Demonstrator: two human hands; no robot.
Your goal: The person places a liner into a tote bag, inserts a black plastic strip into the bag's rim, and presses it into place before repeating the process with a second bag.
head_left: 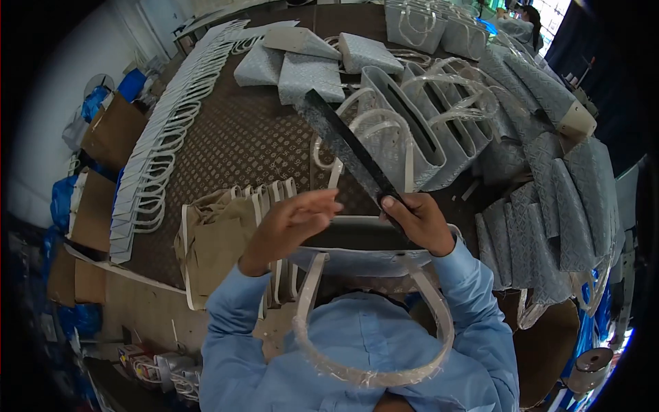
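Observation:
In the head view my right hand (pixel 420 218) grips the lower end of a long flat black strip (pixel 347 144) with a worn grey face. The strip slants up and to the left, over the brown patterned table. My left hand (pixel 298 216) is held above the left end of an open grey handbag (pixel 360 262), its fingers stretched out and holding nothing. That handbag stands upright against my front, mouth upward. Its near handle (pixel 371 378), wrapped in clear plastic, hangs towards me. My right hand is over the bag's right end.
Finished-looking grey bags (pixel 401 130) with wrapped handles stand beyond my hands. Folded beige linings (pixel 220 240) lie at left. A long row of white handled panels (pixel 154 144) lines the table's left edge. Grey bag bodies (pixel 542 226) are piled at right. Another person (pixel 518 27) is at the far right.

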